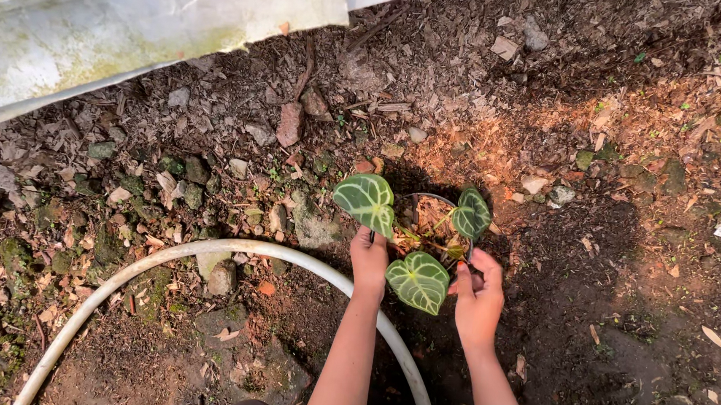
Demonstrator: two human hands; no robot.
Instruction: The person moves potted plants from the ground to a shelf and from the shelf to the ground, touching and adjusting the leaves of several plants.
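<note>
i see one container from up here: a small dark round pot [438,201] standing on bare ground, roughly in the middle of the view and a little right of centre. its rim shows as a thin arc at the far side; the rest is covered by foliage and by my hands. inside it sits brownish, chippy growing mix [432,220] lit orange by the sun, and a small plant with three heart-shaped, white-veined green leaves: one leaf [366,202] leaning out over the left rim, a smaller one [471,213] at the right rim, and a third [418,280] hanging toward me over the near edge.

my left hand [369,258] is against the pot's left side, fingers curled up under the left leaf; they look closed on the pot's wall, though the leaf hides the tips. my right hand [478,297] is at the pot's right near side, fingers bent round it, the tips tucked out of sight by the rim.

a white hose [230,247] arcs across the soil just beside and under my left forearm. mossy stones [196,170] and dry leaf litter lie to the left, and a pale, stained sheet [136,18] covers the upper left corner.
</note>
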